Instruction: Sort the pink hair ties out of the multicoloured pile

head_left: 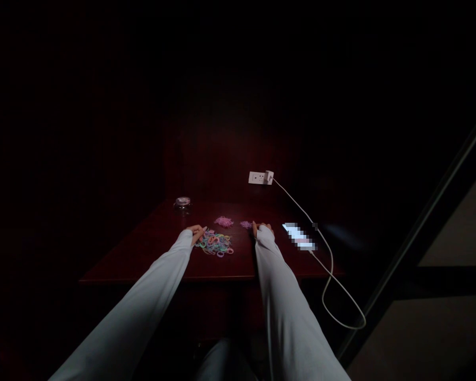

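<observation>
A loose pile of multicoloured hair ties (218, 242) lies on the dark red table (158, 259). My left hand (197, 233) is at the pile's left edge, fingers bent and drawn together; whatever is between them is too small to make out. Farther back sits a small heap of pink hair ties (223, 221). To its right is a smaller purple heap (246, 225), with my right hand (264, 229) just beside it. That hand's fingers are curled and partly hidden by its pale sleeve, so its contents cannot be seen.
A clear round jar (183, 204) stands at the back left. Right of my right hand lies a lit phone (299, 236), its screen blurred. Its white cable (331, 259) loops past the table edge and up to a charger (268, 176) in the wall socket (256, 178).
</observation>
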A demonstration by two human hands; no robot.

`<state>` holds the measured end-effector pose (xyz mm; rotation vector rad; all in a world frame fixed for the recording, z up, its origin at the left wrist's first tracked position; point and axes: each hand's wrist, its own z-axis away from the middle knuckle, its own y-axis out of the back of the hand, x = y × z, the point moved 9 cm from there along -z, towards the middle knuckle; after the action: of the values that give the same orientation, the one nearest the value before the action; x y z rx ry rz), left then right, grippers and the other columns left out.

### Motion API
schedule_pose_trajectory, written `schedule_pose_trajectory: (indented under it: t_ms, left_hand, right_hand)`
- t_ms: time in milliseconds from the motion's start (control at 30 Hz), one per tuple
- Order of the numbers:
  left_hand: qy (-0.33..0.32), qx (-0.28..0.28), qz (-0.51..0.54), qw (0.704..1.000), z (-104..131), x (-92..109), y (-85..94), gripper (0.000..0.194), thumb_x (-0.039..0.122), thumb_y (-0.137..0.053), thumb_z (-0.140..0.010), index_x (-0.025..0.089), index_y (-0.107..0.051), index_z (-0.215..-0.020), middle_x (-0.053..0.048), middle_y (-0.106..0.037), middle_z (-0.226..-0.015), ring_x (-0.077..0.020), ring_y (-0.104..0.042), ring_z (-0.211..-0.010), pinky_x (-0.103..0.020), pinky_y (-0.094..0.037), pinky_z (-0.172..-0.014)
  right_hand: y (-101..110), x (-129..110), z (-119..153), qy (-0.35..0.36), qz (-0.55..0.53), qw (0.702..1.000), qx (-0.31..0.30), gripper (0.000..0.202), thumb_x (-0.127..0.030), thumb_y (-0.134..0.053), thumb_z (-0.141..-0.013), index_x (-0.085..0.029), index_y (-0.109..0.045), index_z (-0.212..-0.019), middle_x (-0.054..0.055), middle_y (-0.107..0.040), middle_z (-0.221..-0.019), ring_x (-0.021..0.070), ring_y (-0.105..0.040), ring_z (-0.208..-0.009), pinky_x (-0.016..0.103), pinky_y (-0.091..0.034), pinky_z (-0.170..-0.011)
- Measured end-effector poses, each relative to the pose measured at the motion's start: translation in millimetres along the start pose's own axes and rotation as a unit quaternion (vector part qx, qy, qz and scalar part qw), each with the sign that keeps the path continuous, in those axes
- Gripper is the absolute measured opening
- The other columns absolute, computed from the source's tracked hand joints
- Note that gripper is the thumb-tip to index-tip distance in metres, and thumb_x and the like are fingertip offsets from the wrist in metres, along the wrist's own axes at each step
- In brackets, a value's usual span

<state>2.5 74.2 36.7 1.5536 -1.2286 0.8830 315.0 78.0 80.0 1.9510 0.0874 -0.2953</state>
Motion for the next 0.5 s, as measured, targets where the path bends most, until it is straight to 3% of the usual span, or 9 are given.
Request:
schedule_pose_trajectory:
  t_ms: [167, 300, 400, 500]
  left_hand:
    - [-0.043, 0.011, 0.001, 0.999, 6.8, 5.5, 1.9, 0.059, 0.078, -0.071, -0.075, 0.022, -0.062, -0.061, 0.001, -0.060, -0.049, -0.0132, -0.049, -0.048, -0.025, -0.037, -0.053]
    - [-0.046, 0.006, 0.000, 0.999, 7.4, 2.8, 1.5, 0.059, 0.077, -0.073, -0.077, 0.021, -0.062, -0.060, 0.001, -0.061, -0.050, -0.0125, -0.048, -0.048, -0.024, -0.036, -0.052]
    - [-0.043, 0.010, 0.005, 0.999, 3.0, -2.2, 2.2, 0.059, 0.077, -0.072, -0.076, 0.022, -0.061, -0.059, 0.001, -0.061, -0.050, -0.0122, -0.047, -0.047, -0.024, -0.036, -0.052]
    - [-0.027, 0.003, 0.008, 1.000, -4.0, -9.3, 1.3, 0.060, 0.077, -0.075, -0.071, 0.023, -0.057, -0.056, 0.000, -0.060, -0.049, -0.0126, -0.049, -0.047, -0.025, -0.037, -0.052]
  right_hand:
    - [-8.9, 0.5, 0.1, -0.025, -0.046, 0.996, -0.066, 0.047, -0.044, -0.044, -0.113, -0.027, -0.086, -0.125, 0.016, -0.078, -0.129, 0.0306, -0.066, -0.127, 0.037, -0.050, -0.102]
    - [-13.9, -0.4, -2.2, -0.038, -0.068, 0.995, -0.065, 0.045, -0.043, -0.044, -0.113, -0.029, -0.082, -0.133, 0.012, -0.077, -0.136, 0.0284, -0.062, -0.135, 0.036, -0.048, -0.108]
    - [-8.3, -5.3, -8.1, -0.031, -0.107, 0.993, -0.041, 0.044, -0.037, -0.045, -0.113, -0.024, -0.082, -0.131, 0.013, -0.076, -0.139, 0.0271, -0.063, -0.136, 0.036, -0.046, -0.112]
    - [2.2, -24.8, -15.4, 0.001, -0.185, 0.982, -0.037, 0.045, -0.037, -0.044, -0.112, -0.019, -0.085, -0.117, 0.013, -0.081, -0.124, 0.0241, -0.070, -0.122, 0.033, -0.049, -0.106]
